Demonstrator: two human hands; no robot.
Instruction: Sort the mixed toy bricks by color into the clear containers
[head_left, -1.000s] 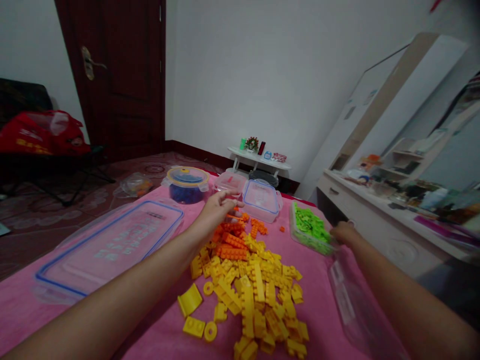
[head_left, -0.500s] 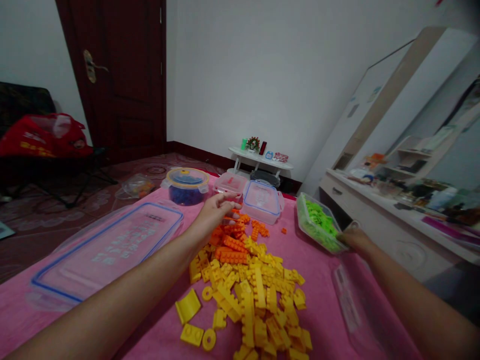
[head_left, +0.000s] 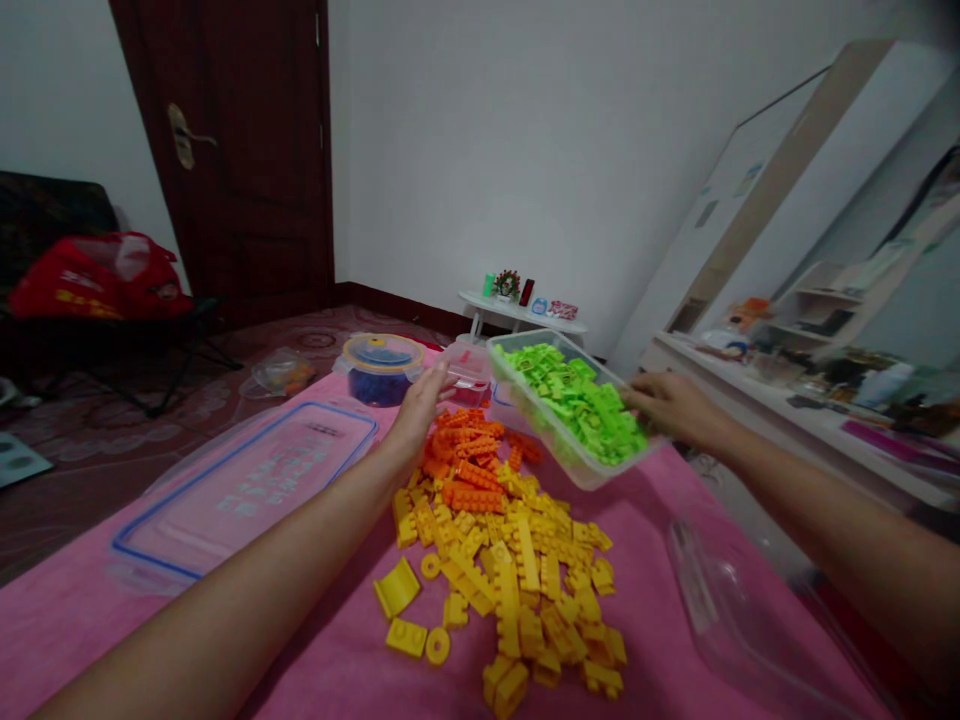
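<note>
In the head view, my right hand (head_left: 670, 402) grips the right rim of a clear plastic container (head_left: 541, 425) full of bright green building blocks (head_left: 581, 395). The container is held tilted above the far right part of the table. My left hand (head_left: 421, 408) has its fingers stretched out, holding nothing, left of the container and above the far edge of the orange building blocks (head_left: 474, 475). Nearer to me, a heap of yellow building blocks (head_left: 525, 570) spreads over the pink cloth. The container partly hides a clear lid with a blue edge behind it.
A round tub (head_left: 377, 372) with dark blue contents and a small clear box (head_left: 466, 368) with red contents stand at the far edge. A large blue-rimmed lid (head_left: 255, 490) lies left on the pink cloth (head_left: 330, 640). Another clear container (head_left: 739, 610) lies at the right edge.
My right hand has lifted the container of green blocks and brought it left, over the blue-edged lid. My left hand has shifted slightly left and its fingers have straightened.
</note>
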